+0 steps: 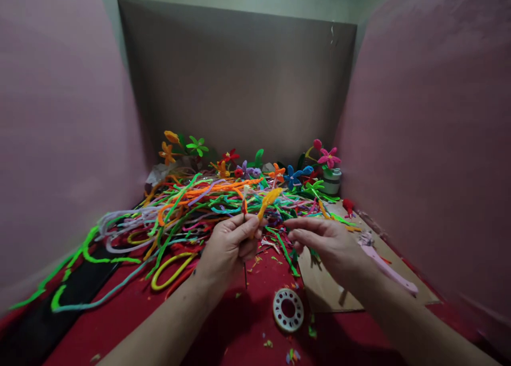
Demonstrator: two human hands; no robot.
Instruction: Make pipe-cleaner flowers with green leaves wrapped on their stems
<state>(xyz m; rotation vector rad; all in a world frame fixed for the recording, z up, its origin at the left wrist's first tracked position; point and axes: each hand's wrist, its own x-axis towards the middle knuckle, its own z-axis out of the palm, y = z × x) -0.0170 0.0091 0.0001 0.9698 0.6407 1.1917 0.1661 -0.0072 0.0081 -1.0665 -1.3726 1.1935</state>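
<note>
My left hand (235,239) pinches a yellow-orange fuzzy petal (270,197) between thumb and fingers. A thin dark stem with a pale tip (246,189) also rises from the same grip, and its lower end hangs below the hand. To the right, my right hand (319,241) is held apart from the petal, its thumb and fingers spread a little with nothing visible between them. Behind both hands spreads a heap of colourful pipe cleaners (215,198). A white ring-shaped spool (288,310) with holes lies on the red cloth below the hands.
Fuzzy flowers stand along the back, including a pink one (329,157) over a white pot (331,182). On the right, a pink-handled tool (393,273) lies on cardboard (323,291). A black strip (59,302) is at left; pink walls rise on both sides.
</note>
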